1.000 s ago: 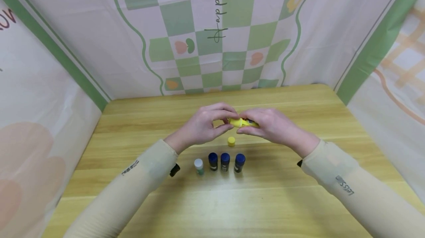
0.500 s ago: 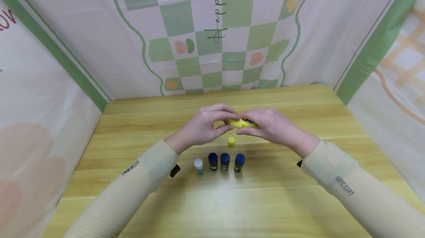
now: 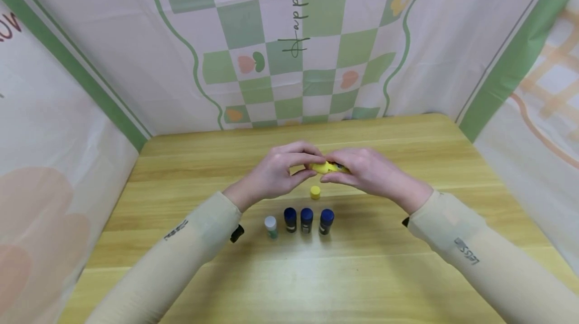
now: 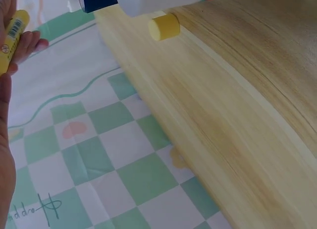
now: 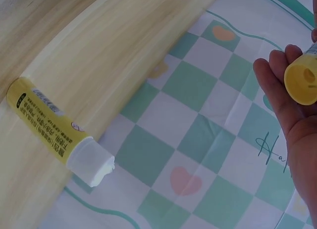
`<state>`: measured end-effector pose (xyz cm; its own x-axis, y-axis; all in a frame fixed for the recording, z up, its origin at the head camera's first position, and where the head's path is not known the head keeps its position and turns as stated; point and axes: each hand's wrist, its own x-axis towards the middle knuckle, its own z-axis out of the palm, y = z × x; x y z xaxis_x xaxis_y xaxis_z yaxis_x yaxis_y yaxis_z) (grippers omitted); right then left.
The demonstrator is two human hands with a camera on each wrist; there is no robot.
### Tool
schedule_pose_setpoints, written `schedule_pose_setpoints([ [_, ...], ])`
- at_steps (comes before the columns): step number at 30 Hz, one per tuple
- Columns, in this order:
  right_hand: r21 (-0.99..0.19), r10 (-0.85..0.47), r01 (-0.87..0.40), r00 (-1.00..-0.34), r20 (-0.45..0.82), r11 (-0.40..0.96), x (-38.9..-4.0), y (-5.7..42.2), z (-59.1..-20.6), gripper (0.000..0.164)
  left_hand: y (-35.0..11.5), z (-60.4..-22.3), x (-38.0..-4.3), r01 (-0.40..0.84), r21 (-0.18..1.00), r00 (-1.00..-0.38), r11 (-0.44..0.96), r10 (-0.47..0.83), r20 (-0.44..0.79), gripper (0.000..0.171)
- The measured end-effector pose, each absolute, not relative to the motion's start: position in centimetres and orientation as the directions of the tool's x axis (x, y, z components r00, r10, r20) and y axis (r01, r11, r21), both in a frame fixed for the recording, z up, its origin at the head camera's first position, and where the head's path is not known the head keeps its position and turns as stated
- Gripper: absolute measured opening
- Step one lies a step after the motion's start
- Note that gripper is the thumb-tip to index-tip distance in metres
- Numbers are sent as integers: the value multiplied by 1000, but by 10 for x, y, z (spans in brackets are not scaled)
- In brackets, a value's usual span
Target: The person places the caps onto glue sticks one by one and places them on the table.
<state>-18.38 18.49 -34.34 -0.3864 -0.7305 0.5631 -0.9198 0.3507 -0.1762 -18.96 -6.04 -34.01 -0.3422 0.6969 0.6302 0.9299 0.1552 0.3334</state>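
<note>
Both hands meet above the middle of the table, on one yellow glue stick. The left hand pinches its left end between thumb and fingers; the right hand grips the labelled right end. Its hollow yellow end faces the camera in the right wrist view. A short yellow cap stands on the table below the hands. In the right wrist view an uncapped yellow glue stick stands on the table, white end bare; the head view does not show it.
Nearer the person, a white-capped stick and three blue-capped sticks stand upright in a row on the wooden table. A patterned curtain rises behind the table's back edge.
Both hands keep hold of the yellow glue stick almost in place; the right hand has shifted very slightly left. The things on the table have not moved.
</note>
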Motion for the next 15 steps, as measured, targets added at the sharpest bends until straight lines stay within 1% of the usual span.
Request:
schedule_pose_setpoints([
  [5, -235, -723, -907, -421, 548, 350, -183, 184, -343, 49, -62, -336, -184, 927, 336, -355, 170, 689, 632, 24],
  [11, -279, -723, -901, -434, 537, 334, -183, 183, -342, 50, -69, -324, -178, 919, 349, -372, 183, 690, 620, 24],
  [15, -319, -715, -869, -493, 496, 378, -181, 189, -342, 41, -79, -317, -175, 906, 371, -403, 207, 694, 597, 26],
])
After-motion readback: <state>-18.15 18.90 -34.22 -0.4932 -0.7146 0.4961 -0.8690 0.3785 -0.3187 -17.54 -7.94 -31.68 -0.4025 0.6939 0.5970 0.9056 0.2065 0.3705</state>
